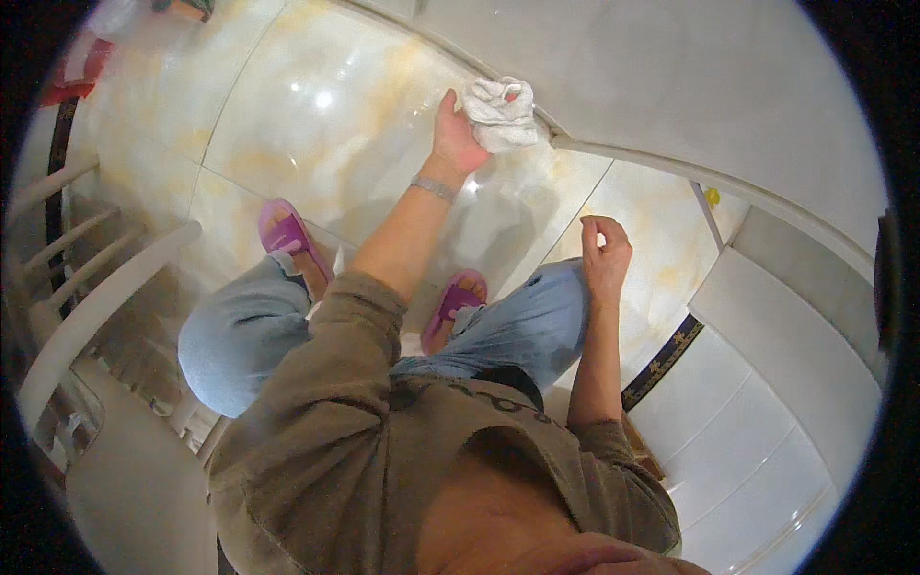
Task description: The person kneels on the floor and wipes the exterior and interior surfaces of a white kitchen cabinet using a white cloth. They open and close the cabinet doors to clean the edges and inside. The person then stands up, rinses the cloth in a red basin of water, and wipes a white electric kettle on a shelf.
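My left hand (460,140), with a metal band on its wrist, reaches out over the tiled floor. Its palm faces up and its thumb stands apart, while the other fingers are hidden by a crumpled white cloth (501,115) that it holds beside the base of a pale panel. My right hand (607,251) is near my right knee, the fingers curled in and the thumb close to the forefinger, with nothing visible between them. Below both hands are my legs in blue jeans (496,316) and my feet in purple slippers (456,305).
A large smooth pale panel (668,79) spans the upper right, with a raised edge along the floor. White chairs (108,309) stand at the left. A white tiled wall (747,424) with a dark patterned strip lies at the lower right. A red item (83,68) is at the upper left.
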Demonstrator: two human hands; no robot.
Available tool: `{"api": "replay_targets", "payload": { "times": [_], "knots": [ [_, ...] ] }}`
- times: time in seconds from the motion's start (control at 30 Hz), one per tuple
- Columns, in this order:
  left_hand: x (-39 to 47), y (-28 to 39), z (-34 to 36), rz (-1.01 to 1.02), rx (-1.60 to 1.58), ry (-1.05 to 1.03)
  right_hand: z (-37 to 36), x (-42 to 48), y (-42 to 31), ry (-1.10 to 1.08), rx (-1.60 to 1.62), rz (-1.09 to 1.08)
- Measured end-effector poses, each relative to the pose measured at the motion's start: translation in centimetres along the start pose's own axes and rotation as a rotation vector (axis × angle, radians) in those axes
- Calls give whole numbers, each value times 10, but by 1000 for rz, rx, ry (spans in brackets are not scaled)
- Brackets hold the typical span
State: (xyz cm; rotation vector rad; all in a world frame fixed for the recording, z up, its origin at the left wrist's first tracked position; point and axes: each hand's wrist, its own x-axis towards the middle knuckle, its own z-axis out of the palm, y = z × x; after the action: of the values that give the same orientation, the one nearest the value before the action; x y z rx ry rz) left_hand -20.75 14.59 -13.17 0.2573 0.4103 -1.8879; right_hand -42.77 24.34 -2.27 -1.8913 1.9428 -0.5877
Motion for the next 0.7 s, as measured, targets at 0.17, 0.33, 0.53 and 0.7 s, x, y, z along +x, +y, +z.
{"api": "replay_targets", "payload": {
  "times": [0.17, 0.33, 0.53, 0.7],
  "knots": [
    [-56, 9, 86, 69, 205, -80, 12, 7, 1, -27, 66, -95],
    [-151, -18, 197, 118, 390, 90, -5, 20, -8, -78, -6, -173],
    [-233, -31, 171, -91, 444, 120, -10, 6, 3, -103, -84, -259],
    [-239, -85, 134, -109, 429, 262, -19, -43, 32, -291, -203, -322]
  ]
}}
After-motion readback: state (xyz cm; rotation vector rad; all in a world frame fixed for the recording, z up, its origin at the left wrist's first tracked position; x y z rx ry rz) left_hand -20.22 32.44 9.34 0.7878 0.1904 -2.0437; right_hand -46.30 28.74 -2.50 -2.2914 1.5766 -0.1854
